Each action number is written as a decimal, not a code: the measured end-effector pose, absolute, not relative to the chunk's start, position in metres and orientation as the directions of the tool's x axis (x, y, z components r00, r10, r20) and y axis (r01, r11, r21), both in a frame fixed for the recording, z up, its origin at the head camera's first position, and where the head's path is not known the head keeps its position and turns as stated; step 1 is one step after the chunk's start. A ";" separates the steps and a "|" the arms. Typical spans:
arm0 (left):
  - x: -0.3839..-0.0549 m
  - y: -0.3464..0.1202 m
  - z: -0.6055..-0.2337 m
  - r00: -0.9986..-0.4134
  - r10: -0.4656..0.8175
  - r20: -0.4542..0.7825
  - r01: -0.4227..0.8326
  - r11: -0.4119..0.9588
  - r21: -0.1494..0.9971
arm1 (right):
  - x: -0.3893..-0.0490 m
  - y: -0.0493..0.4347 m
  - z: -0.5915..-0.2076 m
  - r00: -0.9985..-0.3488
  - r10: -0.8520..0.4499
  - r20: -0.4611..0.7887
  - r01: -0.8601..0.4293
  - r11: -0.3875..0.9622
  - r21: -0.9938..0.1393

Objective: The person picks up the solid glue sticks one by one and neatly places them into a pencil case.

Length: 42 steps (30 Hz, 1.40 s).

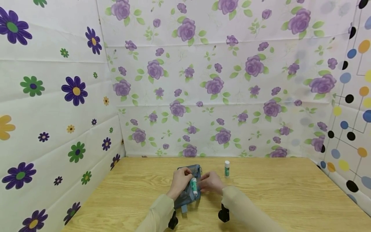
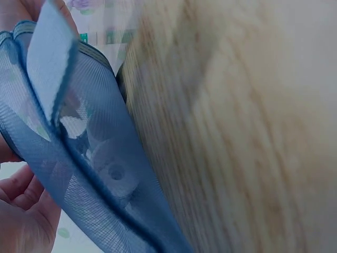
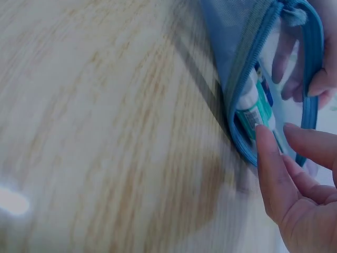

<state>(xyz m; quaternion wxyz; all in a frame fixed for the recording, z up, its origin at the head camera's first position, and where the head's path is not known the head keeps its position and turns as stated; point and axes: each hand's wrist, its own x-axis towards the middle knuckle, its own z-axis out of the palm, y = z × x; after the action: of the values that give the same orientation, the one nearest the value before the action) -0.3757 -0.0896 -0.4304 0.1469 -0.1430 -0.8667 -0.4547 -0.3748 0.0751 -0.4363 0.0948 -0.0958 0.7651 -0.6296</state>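
A blue mesh zip pouch (image 1: 182, 197) lies on the table, tilted between the two hands, its zip mouth undone. My left hand (image 1: 181, 179) pinches the rim of that mouth. A white-and-green glue stick (image 1: 194, 186) is in the pouch; in the right wrist view the glue stick (image 3: 254, 112) shows just inside the opening, beside other items partly hidden. My right hand (image 1: 211, 182) is at the mouth, its fingers (image 3: 271, 168) extended and apart, one fingertip against or very near the glue stick. Through the mesh in the left wrist view, a round white end (image 2: 115, 174) appears.
A second white-and-green glue stick (image 1: 227, 169) stands upright on the wooden table (image 1: 275, 190), behind and right of my right hand. Flower-patterned sheets (image 1: 200, 96) wall off the back and left, and a dotted sheet (image 1: 347, 129) the right. Small black devices hang at both wrists.
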 end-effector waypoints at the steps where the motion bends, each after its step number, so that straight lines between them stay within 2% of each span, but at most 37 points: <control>1: -0.376 -0.089 -0.430 -0.917 0.115 0.383 0.381 0.544 0.748 | -0.375 0.077 -0.435 -0.963 -0.269 -0.023 -0.026 0.177 -0.984; 13: -0.375 -0.090 -0.430 -0.922 0.109 0.371 0.370 0.525 0.766 | -0.377 0.099 -0.428 -0.967 -0.256 0.002 -0.050 0.180 -0.982; 20: -0.373 -0.090 -0.432 -0.917 0.113 0.382 0.383 0.514 0.767 | -0.375 0.112 -0.428 -0.979 -0.206 0.002 -0.039 0.173 -0.984; 42: -0.375 -0.091 -0.433 -0.915 0.118 0.385 0.389 0.508 0.769 | -0.373 0.158 -0.419 -0.988 -0.145 0.045 -0.058 0.088 -0.994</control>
<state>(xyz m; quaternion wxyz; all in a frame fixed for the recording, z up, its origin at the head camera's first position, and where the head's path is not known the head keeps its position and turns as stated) -0.3751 -0.0909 -0.4333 0.1430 -0.1479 -0.8563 -0.4737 -0.3732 0.1583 -0.4190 0.0325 -0.0689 0.7369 -0.6717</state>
